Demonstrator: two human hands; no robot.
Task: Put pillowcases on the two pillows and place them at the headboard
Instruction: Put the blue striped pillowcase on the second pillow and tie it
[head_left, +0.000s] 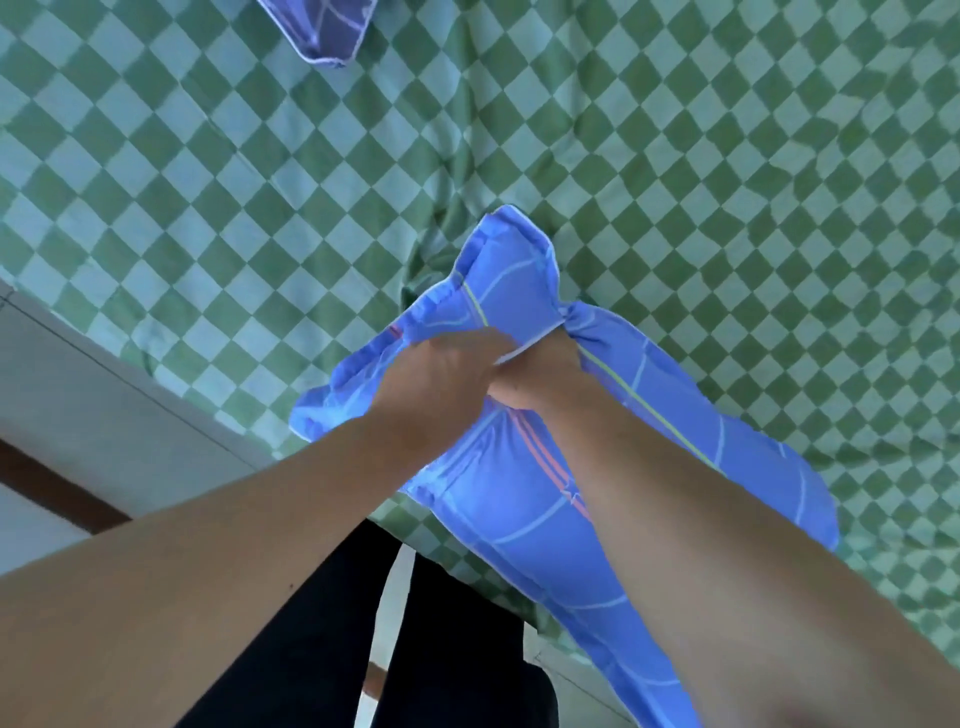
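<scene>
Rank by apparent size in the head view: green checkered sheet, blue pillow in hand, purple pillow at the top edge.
1. green checkered sheet, fills most of the frame.
2. blue pillow, gripped by the left hand and right hand.
3. purple pillow, cropped and farther away, so true size is unsure.

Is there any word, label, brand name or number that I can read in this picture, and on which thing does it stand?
None: no readable text in the head view.
Blue pillowcase: only printed lines, pink stripes and a small star shape, no letters.
Green checkered sheet: pattern only.
Second blue pillowcase at the top edge: lines only, no writing visible.
</scene>
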